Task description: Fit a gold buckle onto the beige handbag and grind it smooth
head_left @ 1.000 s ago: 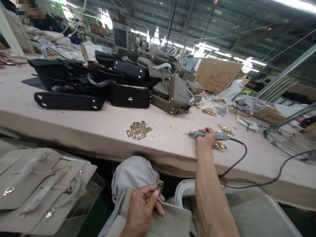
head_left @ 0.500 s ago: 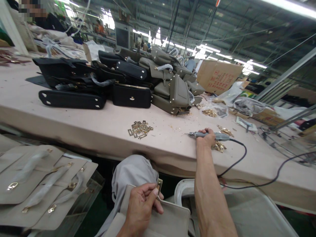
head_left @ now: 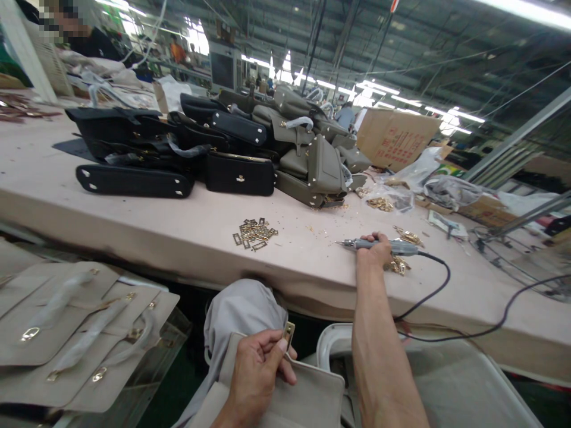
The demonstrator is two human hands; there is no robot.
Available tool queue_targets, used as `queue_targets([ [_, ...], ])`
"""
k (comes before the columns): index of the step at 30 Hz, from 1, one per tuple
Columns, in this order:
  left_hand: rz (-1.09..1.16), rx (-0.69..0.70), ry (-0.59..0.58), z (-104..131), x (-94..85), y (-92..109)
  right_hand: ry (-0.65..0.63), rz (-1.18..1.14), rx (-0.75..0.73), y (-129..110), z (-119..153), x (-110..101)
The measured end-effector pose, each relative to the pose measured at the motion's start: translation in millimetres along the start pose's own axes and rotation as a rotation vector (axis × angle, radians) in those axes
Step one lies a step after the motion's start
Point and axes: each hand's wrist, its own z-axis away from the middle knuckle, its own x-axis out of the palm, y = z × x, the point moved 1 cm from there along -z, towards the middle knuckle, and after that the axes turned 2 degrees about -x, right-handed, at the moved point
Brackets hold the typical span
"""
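At six o'clock, the left hand (head_left: 256,371) pinches a metal plate (head_left: 289,334) at the edge of a beige bag (head_left: 314,389). From there, the right hand (head_left: 375,249) grasps a screwdriver (head_left: 404,246) at two o'clock; metal frames (head_left: 254,233) lie at twelve.

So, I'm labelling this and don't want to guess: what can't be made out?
All in the head view:
- Gold-coloured plate: lower end, covered by the left grip.
- Beige bag piece: cut off by the bottom edge.
- Corded screwdriver: middle, hidden by the right grip.
- Cable: part of its run, behind the right forearm.
- Red lettering on the carton: too small and blurred to read.
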Motion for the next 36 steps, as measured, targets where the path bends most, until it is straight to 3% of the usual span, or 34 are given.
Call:
queue_targets([
  [8, -0.001, -0.006, 0.009, 0.3, -2.4, -2.2, 0.069, -0.054, -0.030, -0.7, 1.9, 1.4],
  [36, 0.008, -0.011, 0.012, 0.2, -0.9, -0.4, 0.092, -0.052, -0.047, -3.1, 8.5, 4.0],
])
